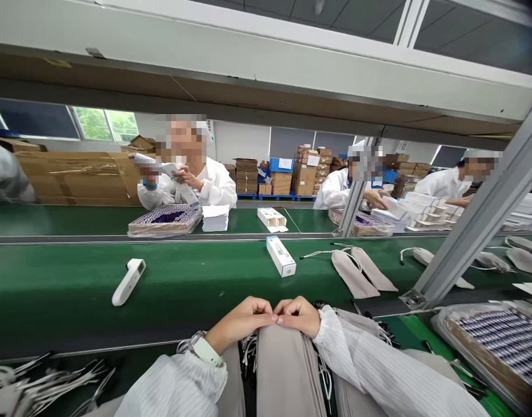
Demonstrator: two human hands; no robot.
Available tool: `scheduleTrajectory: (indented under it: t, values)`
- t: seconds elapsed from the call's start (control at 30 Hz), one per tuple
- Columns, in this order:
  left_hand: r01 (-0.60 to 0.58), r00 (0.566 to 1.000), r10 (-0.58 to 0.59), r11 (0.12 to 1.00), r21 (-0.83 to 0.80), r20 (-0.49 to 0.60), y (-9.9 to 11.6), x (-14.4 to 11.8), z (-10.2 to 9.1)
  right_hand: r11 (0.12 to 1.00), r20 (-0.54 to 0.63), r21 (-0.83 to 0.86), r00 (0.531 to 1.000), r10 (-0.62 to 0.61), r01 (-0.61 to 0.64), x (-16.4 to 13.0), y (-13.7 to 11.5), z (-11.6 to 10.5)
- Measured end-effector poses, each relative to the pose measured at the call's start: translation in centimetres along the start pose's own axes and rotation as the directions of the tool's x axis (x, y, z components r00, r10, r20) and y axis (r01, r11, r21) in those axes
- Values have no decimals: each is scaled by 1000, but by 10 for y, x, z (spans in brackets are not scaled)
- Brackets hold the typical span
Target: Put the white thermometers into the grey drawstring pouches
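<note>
My left hand and my right hand meet at the far end of a grey fabric drawstring pouch on top of a stack. Thumbs and fingers of both hands are closed in a pinch at its edge, fingertips touching. White cords with black ends stick out beside the stack. More grey pouches lie flat on the green belt, beyond my right hand. A white handheld device rests on the belt to the left, and a small white-and-blue box lies farther ahead.
A metal post slants up at right, near a plastic-wrapped tray of small striped cylinders. An overhead shelf spans the view. Across the belt, co-workers in white handle items beside white cartons. Loose cords lie at lower left.
</note>
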State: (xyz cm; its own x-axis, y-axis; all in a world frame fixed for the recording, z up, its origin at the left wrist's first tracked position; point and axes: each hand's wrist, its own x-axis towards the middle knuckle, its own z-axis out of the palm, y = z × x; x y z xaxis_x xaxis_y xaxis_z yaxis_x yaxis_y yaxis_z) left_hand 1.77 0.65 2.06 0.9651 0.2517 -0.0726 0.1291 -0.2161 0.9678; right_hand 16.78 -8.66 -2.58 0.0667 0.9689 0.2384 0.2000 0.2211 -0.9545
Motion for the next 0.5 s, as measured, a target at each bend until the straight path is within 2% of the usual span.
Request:
scheduleTrajectory:
  t: [0.3, 0.5]
  values:
    - [19, 999, -20, 999, -33, -25, -7, 1, -1, 1000, 11, 17, 1000, 11, -11, -1, -3, 1]
    - [-56, 998, 52, 988, -141, -31, -6, 0, -2, 1000, -10, -6, 1000, 15, -15, 0, -2, 1]
